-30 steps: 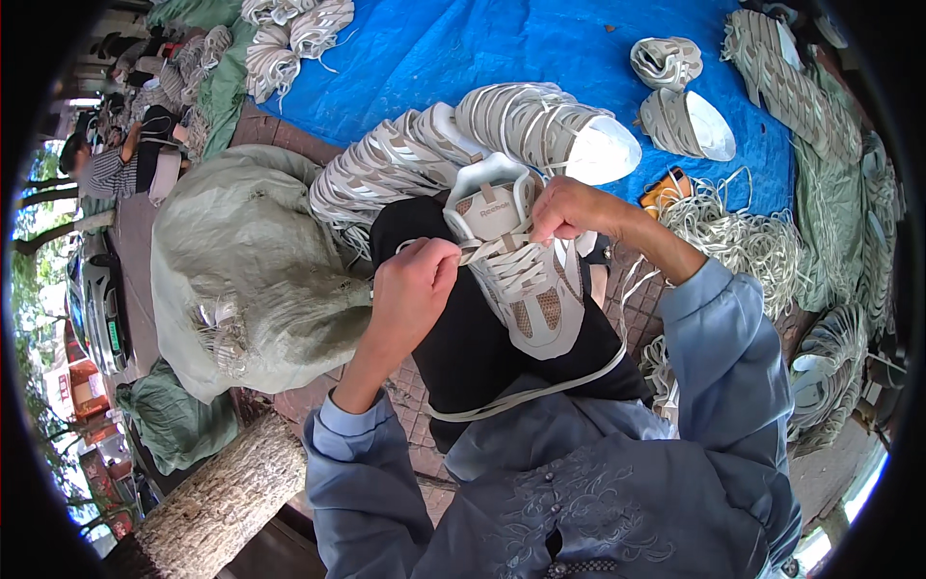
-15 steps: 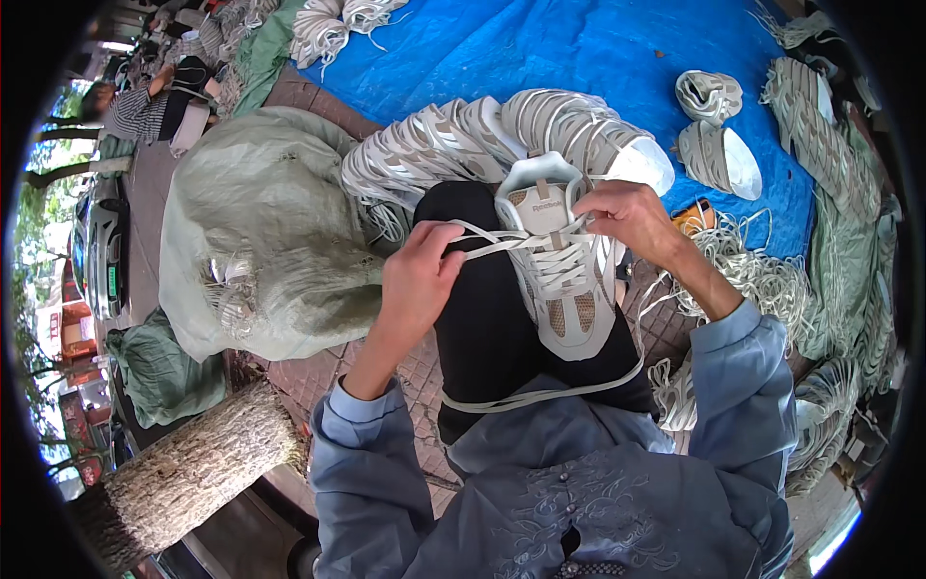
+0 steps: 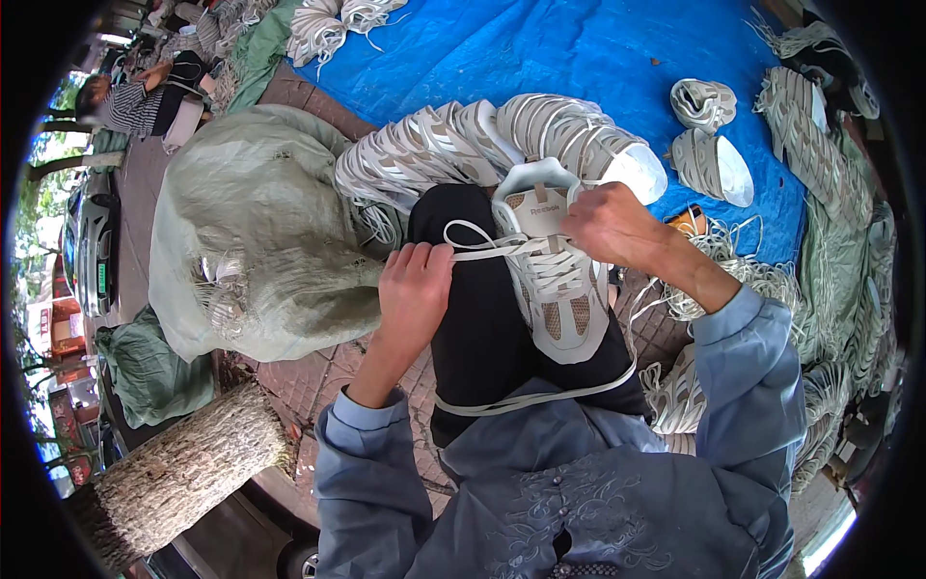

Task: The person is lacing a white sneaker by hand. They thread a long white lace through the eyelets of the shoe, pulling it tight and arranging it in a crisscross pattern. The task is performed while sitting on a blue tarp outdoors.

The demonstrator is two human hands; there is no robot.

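A beige and white sneaker (image 3: 571,340) lies across my black-trousered thighs, toe toward me. Pale flat laces criss-cross its tongue. My left hand (image 3: 415,292) is closed on a shoelace (image 3: 482,255) that runs out taut from the top eyelets to the left, with a small loop standing above it. At the right side of the shoe's collar, my right hand (image 3: 615,224) is closed by the upper eyelets, where the lace runs into its fingers. The fingertips there are mostly hidden. Another long pale lace (image 3: 540,397) lies across my lap.
Rows of nested sneakers (image 3: 420,145) stand beyond my knees, beside a blue tarp (image 3: 579,48). At left are a pale green sack (image 3: 260,212) and a tree trunk (image 3: 193,463). A tangle of laces (image 3: 748,280) lies at right. A person (image 3: 145,101) sits at far left.
My left hand has drawn its fingers into a tighter grip, and the spread lace strands have come together with a loop above. My right hand has turned and shifted slightly inward.
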